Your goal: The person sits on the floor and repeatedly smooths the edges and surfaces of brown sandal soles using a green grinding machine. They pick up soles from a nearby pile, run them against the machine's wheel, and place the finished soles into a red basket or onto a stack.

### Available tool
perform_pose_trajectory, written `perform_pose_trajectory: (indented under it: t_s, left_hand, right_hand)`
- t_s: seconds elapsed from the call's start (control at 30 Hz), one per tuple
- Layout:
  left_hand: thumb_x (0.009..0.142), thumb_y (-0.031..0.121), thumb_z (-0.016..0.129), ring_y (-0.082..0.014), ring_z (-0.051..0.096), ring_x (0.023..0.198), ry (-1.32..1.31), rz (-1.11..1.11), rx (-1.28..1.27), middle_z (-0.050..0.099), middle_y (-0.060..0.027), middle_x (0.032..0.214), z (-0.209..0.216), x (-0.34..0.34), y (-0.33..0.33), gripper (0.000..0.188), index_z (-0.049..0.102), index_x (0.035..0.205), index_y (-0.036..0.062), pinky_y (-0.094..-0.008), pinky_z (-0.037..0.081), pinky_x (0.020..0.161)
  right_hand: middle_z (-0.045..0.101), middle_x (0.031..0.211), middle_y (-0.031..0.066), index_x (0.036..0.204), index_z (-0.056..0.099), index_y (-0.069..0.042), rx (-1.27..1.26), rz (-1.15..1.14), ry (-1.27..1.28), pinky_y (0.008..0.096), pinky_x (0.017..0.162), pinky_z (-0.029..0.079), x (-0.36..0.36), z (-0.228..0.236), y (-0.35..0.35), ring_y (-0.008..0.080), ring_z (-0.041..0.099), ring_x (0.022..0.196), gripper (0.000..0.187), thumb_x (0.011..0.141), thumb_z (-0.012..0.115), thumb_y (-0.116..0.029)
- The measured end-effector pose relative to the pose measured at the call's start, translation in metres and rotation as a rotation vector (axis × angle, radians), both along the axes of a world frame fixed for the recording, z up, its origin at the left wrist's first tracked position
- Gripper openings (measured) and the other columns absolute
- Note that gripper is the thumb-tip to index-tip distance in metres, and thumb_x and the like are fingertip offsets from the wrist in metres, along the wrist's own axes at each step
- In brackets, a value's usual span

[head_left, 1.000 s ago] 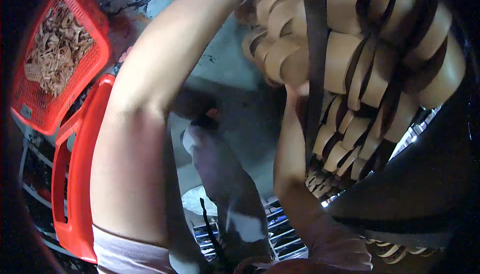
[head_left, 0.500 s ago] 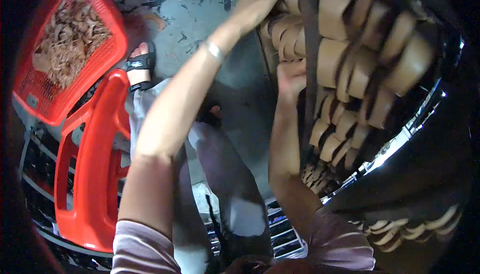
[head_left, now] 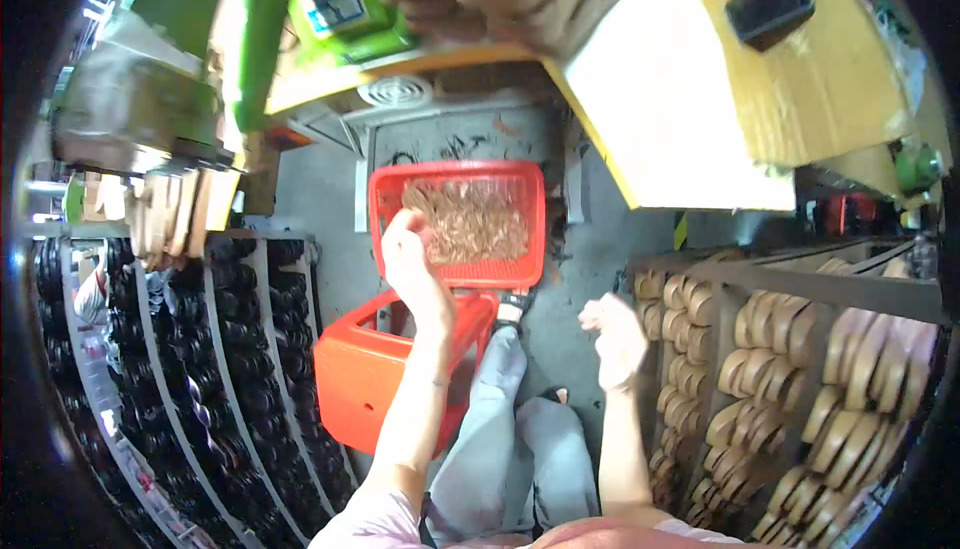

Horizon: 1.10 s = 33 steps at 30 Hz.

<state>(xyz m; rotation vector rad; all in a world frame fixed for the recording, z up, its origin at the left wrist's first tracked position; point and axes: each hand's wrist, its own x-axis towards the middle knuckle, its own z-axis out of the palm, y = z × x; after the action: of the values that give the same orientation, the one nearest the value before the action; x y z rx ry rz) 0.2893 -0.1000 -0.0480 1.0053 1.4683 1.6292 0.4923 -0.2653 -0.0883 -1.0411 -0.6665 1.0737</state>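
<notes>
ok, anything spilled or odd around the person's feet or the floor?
Yes, minor: small dark scraps and a reddish-tan scrap lie loose on the grey floor beyond the red plastic basket. Odd because the tan shavings are contained inside it. Nothing else stands out.

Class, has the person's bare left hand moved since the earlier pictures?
Yes. The bare left hand moved toward the red rectangular plastic basket: earlier well clear of it, now overlapping its left side in view.

The basket (head_left: 490, 274) and stool (head_left: 360, 379) are red, trousers (head_left: 478, 474) grey, the shelved pieces (head_left: 795, 331) seemingly tan.
</notes>
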Motion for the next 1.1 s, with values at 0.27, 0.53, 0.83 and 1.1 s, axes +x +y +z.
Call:
perform_pose_trajectory:
  t_s: [0.27, 0.53, 0.83, 1.1]
  left_hand:
    - [0.094, 0.062, 0.029, -0.0316, 0.04, 0.13, -0.547, -0.49, -0.096, 0.045, -0.0243, 0.135, 0.113, 0.0, 0.233, 0.085, 0.036, 0.134, -0.0115, -0.0421, 0.029, 0.11]
    - [0.084, 0.057, 0.058, -0.021, 0.053, 0.117, -0.547, -0.776, -0.379, 0.055, -0.0144, 0.128, 0.148, 0.043, 0.362, 0.077, 0.045, 0.133, 0.0001, -0.0333, 0.044, 0.098]
    - [0.081, 0.064, 0.057, -0.0242, 0.047, 0.124, -0.494, -0.897, -0.416, 0.042, -0.0174, 0.14, 0.132, 0.068, 0.324, 0.093, 0.033, 0.14, -0.0036, -0.034, 0.039, 0.104]
    - [0.085, 0.063, 0.05, -0.0247, 0.032, 0.134, -0.534, -0.942, -0.51, 0.03, -0.01, 0.148, 0.1, 0.039, 0.161, 0.086, 0.023, 0.147, 0.0099, -0.0379, 0.031, 0.109]
  right_hand:
    - [0.04, 0.133, 0.0269, 0.145, 0.023, -0.003, -0.24, -0.081, -0.019, 0.0437, 0.102, 0.034, 0.073, 0.146, 0.284, 0.0335, 0.043, 0.124, 0.084, 0.086, 0.058, -0.052]
    - [0.027, 0.141, 0.0274, 0.148, 0.013, -0.01, -0.49, -0.049, -0.065, 0.0516, 0.105, 0.024, 0.095, 0.163, 0.417, 0.0389, 0.031, 0.13, 0.118, 0.064, 0.065, -0.075]
    - [0.057, 0.123, 0.0105, 0.129, 0.05, -0.005, -0.255, 0.09, 0.154, 0.0359, 0.098, 0.042, 0.122, 0.149, 0.4, 0.0192, 0.053, 0.114, 0.065, 0.088, 0.055, -0.055]
    - [0.039, 0.144, 0.0103, 0.142, 0.034, -0.006, -0.246, 0.087, 0.121, 0.0375, 0.108, 0.032, 0.098, 0.167, 0.217, 0.0219, 0.038, 0.132, 0.074, 0.087, 0.056, -0.051]
